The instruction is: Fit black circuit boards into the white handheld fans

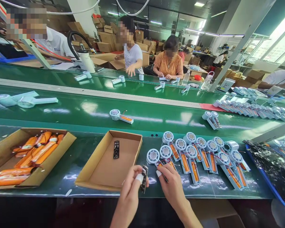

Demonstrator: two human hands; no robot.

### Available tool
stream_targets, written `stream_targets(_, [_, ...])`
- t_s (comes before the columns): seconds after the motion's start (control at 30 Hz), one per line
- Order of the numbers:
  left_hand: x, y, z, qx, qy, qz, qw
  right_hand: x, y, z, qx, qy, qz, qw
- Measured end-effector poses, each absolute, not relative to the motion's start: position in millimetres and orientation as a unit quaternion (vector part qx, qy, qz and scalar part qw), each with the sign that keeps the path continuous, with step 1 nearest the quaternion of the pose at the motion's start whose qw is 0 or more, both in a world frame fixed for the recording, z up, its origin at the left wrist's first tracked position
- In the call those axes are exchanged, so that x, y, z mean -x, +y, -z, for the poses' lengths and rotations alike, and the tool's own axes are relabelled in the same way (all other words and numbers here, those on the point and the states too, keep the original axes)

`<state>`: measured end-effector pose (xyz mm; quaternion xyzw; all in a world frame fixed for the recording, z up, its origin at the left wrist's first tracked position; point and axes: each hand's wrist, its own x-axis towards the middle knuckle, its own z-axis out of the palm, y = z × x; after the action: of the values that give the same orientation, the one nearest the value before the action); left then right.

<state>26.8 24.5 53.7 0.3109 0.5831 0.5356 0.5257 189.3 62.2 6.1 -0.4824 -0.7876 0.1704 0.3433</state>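
My left hand point(131, 186) grips a narrow black circuit board point(144, 180) upright between thumb and fingers, with a white wrap on the thumb. My right hand point(172, 183) is just to its right, fingers pinched together. Something small and dark shows under its fingers, mostly hidden. Another circuit board point(116, 149) lies in the shallow cardboard box point(95, 171) behind my left hand. Close beyond my right hand, several pale blue fan housings point(166, 151) with orange battery packs in their handles lie in a group on the bench.
A cardboard box point(53, 167) of orange battery packs stands at left. Many circuit boards fill a blue tray point(273, 188) at right. A fan housing point(115, 114) lies on the green conveyor belt point(92, 109). Co-workers sit across the line, near a white cup point(86, 61).
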Motion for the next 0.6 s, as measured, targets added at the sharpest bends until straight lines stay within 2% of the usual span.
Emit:
stream_targets(0.07, [-36, 21, -40, -0.276, 0.547, -0.524, 0.592, -199, 60, -10, 0.462, -0.775, -0.227, 0.367])
stream_targets(0.13, [-40, 22, -27, -0.25, 0.528, -0.528, 0.616, -207, 58, -17, 0.443, -0.784, -0.25, 0.356])
stream_targets(0.23, [-39, 26, -15, -0.32, 0.557, -0.52, 0.563, -213, 55, -27, 0.412, -0.816, -0.262, 0.31])
stream_targets(0.33, [-35, 32, -16, -0.473, 0.585, -0.453, 0.479, -214, 52, -31, 0.393, -0.833, -0.262, 0.289])
stream_targets(0.4, [-32, 35, -20, -0.533, 0.573, -0.415, 0.465, -214, 50, -30, 0.394, -0.833, -0.263, 0.287])
stream_targets(0.5, [-32, 37, -24, -0.528, 0.586, -0.399, 0.468, -213, 48, -25, 0.42, -0.812, -0.276, 0.297])
stream_targets(0.6, [-34, 32, -21, -0.451, 0.631, -0.421, 0.471, -208, 44, -23, 0.46, -0.801, -0.224, 0.312])
